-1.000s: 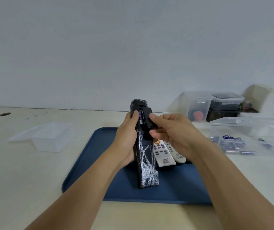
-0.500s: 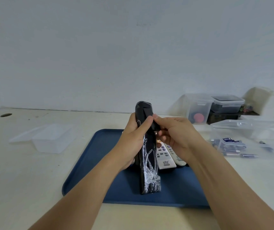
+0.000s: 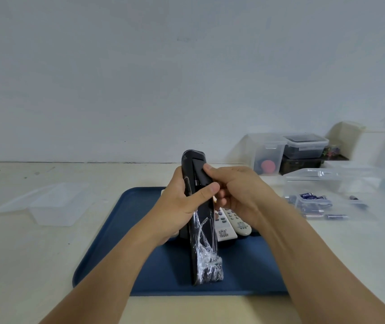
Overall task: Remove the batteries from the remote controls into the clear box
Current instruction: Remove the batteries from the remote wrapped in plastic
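The black remote [image 3: 202, 220] stands on end over the middle of the blue tray [image 3: 126, 232], long axis near upright and leaning slightly away, its lower part wrapped in clear film. The left hand [image 3: 182, 204] grips its middle from the left with the thumb across the back, while the right hand [image 3: 238, 192] pinches the battery cover [image 3: 200, 175] at the upper end. The cover lies along the long axis, so the coming move probably runs along it; the clear box [image 3: 327, 195], already holding batteries [image 3: 310, 202], sits toward the tabletop's right edge, nearer the right hand.
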Demonstrator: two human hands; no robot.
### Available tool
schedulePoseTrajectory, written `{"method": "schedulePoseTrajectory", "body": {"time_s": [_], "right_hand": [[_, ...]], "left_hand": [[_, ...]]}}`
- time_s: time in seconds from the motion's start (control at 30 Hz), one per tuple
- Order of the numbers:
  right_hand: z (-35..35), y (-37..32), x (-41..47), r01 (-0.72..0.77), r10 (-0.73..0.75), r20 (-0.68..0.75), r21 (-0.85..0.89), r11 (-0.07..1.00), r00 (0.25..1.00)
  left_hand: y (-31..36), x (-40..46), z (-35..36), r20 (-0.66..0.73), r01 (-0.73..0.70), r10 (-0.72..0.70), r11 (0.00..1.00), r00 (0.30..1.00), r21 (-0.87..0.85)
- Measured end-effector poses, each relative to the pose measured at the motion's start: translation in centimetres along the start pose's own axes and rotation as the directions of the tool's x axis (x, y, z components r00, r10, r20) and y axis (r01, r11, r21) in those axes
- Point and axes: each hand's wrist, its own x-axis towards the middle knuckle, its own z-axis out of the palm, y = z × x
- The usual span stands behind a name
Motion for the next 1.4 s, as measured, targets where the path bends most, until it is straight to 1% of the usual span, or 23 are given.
{"method": "schedulePoseTrajectory", "body": {"time_s": [0.07, 0.13, 0.2, 0.27, 0.33, 0.4, 0.53, 0.63, 0.7, 0.77, 0.87, 1.03, 1.2, 1.23, 1.3, 1.37, 1.4], "right_hand": [[0.0, 0.2, 0.1, 0.059, -0.061, -0.031, -0.06, 0.996, 0.998], [-0.1, 0.4, 0.1, 0.119, -0.128, -0.057, -0.139, 0.983, 0.99], [-0.1, 0.4, 0.1, 0.154, -0.172, -0.077, -0.193, 0.969, 0.982], [-0.2, 0.4, 0.2, 0.186, -0.215, -0.093, -0.249, 0.95, 0.972], [-0.3, 0.5, 0.4, 0.219, -0.27, -0.12, -0.327, 0.919, 0.955], [-0.4, 0.6, 0.5, 0.233, -0.297, -0.139, -0.354, 0.906, 0.945], [-0.3, 0.9, 0.9, 0.22, -0.277, -0.155, -0.306, 0.926, 0.948], [-0.3, 1.2, 1.1, 0.206, -0.239, -0.099, -0.266, 0.942, 0.966], [-0.4, 1.2, 1.1, 0.237, -0.253, -0.034, -0.252, 0.938, 0.967], [-0.5, 1.1, 1.0, 0.255, -0.255, 0.025, -0.193, 0.947, 0.967], [-0.5, 0.8, 0.8, 0.251, -0.245, 0.06, -0.116, 0.961, 0.968], [0.2, 0.7, 0.2, 0.189, -0.191, 0.031, 0.049, 0.981, 0.981], [0.4, 0.7, 0.1, 0.22, -0.22, -0.012, 0.069, 0.973, 0.976], [0.4, 0.7, 0.1, 0.211, -0.211, -0.001, 0.062, 0.976, 0.977], [0.5, 0.7, 0.1, 0.182, -0.184, 0.076, 0.033, 0.983, 0.98], [0.5, 0.9, 0.1, 0.146, -0.15, 0.167, 0.036, 0.989, 0.975], [0.5, 0.9, 0.1, 0.129, -0.134, 0.184, 0.039, 0.991, 0.974]], "left_hand": [[0.1, 0.0, 0.0, -0.005, 0.002, -0.002, 1.0, 1.0, -0.019], [0.0, 0.0, -0.1, -0.007, 0.005, -0.005, 1.0, 1.0, 0.014], [0.0, -0.1, 0.0, 0.027, 0.01, -0.011, 0.999, 1.0, 0.041], [-0.3, -0.2, 0.1, 0.07, 0.02, -0.021, 1.0, 0.997, 0.013], [-0.5, -0.1, 0.0, 0.063, 0.043, -0.042, 0.999, 0.997, -0.011], [-0.6, 0.0, -0.3, 0.051, 0.06, -0.058, 0.998, 0.997, -0.036], [-0.4, 0.2, -0.6, 0.021, 0.097, -0.096, 0.991, 0.995, -0.09], [-0.3, 0.2, -0.6, 0.006, 0.126, -0.126, 0.982, 0.992, -0.141], [-0.1, 0.2, -0.6, 0.033, 0.153, -0.149, 0.968, 0.988, -0.198], [0.0, 0.2, -0.7, 0.074, 0.173, -0.159, 0.951, 0.985, -0.257], [0.1, 0.2, -0.7, 0.114, 0.204, -0.176, 0.93, 0.978, -0.306], [-0.1, 0.0, -0.5, 0.155, 0.204, -0.16, 0.921, 0.975, -0.332], [0.2, -0.1, -0.5, 0.125, 0.195, -0.161, 0.919, 0.979, -0.344], [0.3, -0.1, -0.4, 0.113, 0.195, -0.166, 0.917, 0.98, -0.348], [0.5, -0.2, -0.2, 0.098, 0.197, -0.173, 0.913, 0.98, -0.356], [0.6, -0.1, -0.1, 0.115, 0.205, -0.174, 0.907, 0.978, -0.367], [0.7, -0.1, -0.2, 0.132, 0.214, -0.176, 0.903, 0.975, -0.373]]}}
